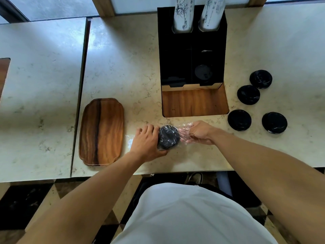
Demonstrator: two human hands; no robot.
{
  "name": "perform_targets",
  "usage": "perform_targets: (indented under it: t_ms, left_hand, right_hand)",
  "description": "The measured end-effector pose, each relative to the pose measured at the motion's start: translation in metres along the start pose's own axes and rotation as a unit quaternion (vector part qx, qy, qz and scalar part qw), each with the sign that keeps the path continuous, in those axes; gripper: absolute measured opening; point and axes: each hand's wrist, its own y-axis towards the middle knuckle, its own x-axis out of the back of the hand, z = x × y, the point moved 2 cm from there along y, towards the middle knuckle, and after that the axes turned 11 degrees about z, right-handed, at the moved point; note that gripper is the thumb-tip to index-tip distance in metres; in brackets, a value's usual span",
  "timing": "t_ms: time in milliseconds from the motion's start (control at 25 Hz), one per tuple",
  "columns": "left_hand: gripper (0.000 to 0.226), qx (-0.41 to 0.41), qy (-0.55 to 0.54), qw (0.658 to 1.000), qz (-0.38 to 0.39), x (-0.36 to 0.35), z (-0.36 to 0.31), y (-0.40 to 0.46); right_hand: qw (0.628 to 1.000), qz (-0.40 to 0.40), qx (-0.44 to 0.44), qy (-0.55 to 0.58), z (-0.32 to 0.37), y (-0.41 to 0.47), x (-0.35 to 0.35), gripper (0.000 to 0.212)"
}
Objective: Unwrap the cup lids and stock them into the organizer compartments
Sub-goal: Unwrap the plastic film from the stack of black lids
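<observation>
Head | wrapped lid stack (168,137) between hands | left fingers (149,128) gripping stack | right fingers (189,136) pinching wrap (183,128)

On the counter (123,67), the left hand (146,141) grips a wrapped lid stack (168,137) while the right hand (198,132) pinches its plastic wrap (183,132). Four lids (248,94) lie right of the black organizer (190,46); a wooden tray (102,132) sits left.

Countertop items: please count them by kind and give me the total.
Loose black lid stacks on the countertop: 4
Wrapped lid stack, gripped by left hand and right hand: 1
Wooden tray: 1
Black organizer: 1
Cup stacks: 2
Total: 9
</observation>
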Motion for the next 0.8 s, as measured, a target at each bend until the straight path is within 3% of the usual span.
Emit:
perform_targets:
  t_ms: [80, 200, 280, 360, 640, 800]
  left_hand:
    - [0.102, -0.007, 0.0, 1.0, -0.018, -0.002, 0.001, -0.001]
    - [0.099, -0.013, -0.007, 0.999, -0.035, -0.004, 0.002, 0.0]
    - [0.099, -0.012, -0.013, 0.999, -0.04, -0.004, 0.003, 0.0]
    - [0.099, -0.011, -0.015, 0.999, -0.041, -0.004, 0.003, 0.0]
    - [0.101, -0.009, -0.01, 0.999, -0.04, -0.004, 0.003, -0.001]
    - [0.102, -0.002, -0.009, 0.999, -0.037, -0.004, 0.003, -0.001]
  right_hand:
    - [1.0, 0.001, 0.0, -0.016, 0.001, 0.0, -0.001, 0.023]
    - [1.0, 0.02, 0.005, -0.013, 0.004, -0.002, -0.007, 0.006]
    - [0.999, 0.029, 0.006, -0.024, 0.006, 0.0, -0.009, 0.016]
    - [0.998, 0.04, 0.007, -0.044, 0.008, 0.0, -0.012, 0.01]
    - [0.983, 0.043, 0.021, -0.175, 0.008, 0.005, -0.017, 0.046]
    - [0.976, 0.031, 0.047, -0.209, 0.012, 0.008, -0.022, 0.049]
